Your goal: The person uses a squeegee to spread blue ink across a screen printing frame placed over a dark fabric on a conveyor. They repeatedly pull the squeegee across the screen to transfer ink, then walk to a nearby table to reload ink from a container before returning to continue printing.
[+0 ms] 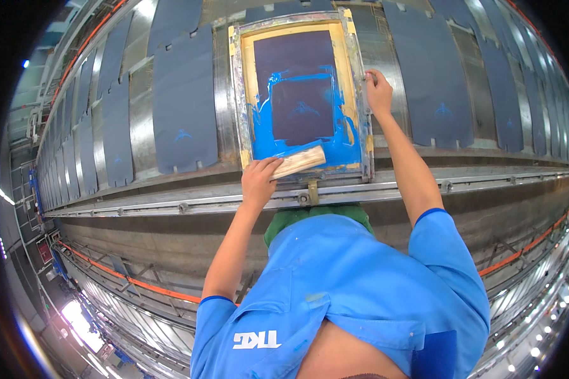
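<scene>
A screen printing frame [239, 95] lies on the long metal table in front of me, its mesh edged with yellowish tape. Blue ink [263, 126] is smeared around the lower half of the mesh, and a faint winged design [307, 109] shows in the middle. My left hand [259, 181] is closed around one end of a wooden squeegee [300, 162], which lies slightly tilted across the near end of the screen, in the ink. At the frame's right side, my right hand [378, 91] has its fingers bent against the outer edge, pinching it.
Dark grey fabric pieces [184, 101] lie in a row along the table on both sides, several with a small blue print near their lower edge. A metal rail [234, 201] with bolts runs along the table's near edge. Behind me stretches another long table with an orange strip [139, 285].
</scene>
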The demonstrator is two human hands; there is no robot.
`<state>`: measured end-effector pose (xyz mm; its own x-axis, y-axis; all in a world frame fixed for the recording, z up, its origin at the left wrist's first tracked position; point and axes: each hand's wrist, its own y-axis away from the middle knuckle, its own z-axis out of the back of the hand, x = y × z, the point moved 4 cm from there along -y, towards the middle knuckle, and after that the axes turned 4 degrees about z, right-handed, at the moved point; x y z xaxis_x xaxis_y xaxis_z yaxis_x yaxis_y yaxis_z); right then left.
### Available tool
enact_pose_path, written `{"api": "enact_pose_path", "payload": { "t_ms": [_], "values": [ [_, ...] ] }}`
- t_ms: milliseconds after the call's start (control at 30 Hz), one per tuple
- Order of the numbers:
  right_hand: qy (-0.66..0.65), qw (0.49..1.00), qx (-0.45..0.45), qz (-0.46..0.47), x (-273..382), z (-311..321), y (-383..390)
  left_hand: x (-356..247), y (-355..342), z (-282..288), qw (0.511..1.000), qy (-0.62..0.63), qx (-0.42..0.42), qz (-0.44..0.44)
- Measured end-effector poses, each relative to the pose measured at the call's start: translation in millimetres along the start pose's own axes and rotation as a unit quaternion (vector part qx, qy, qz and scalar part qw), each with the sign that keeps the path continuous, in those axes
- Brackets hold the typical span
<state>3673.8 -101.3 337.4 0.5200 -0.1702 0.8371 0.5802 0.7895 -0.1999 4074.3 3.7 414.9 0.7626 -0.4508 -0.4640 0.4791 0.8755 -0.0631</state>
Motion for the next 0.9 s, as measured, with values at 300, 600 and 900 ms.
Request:
{"api": "enact_pose_path", "payload": {
  "t_ms": [300,600,900],
  "values": [
    [0.047,0.998,0.039,-0.017,0,-1,-3,-4,6,-9,0.995,-0.022,0.031,-0.093],
    [0.226,0.917,0.224,0.24,106,20,9,22,-135,-14,0.994,-0.029,-0.029,-0.099],
    [0.171,0.912,0.284,0.24,107,-42,31,29,-213,-13,0.995,-0.007,-0.047,-0.092]
  ]
}}
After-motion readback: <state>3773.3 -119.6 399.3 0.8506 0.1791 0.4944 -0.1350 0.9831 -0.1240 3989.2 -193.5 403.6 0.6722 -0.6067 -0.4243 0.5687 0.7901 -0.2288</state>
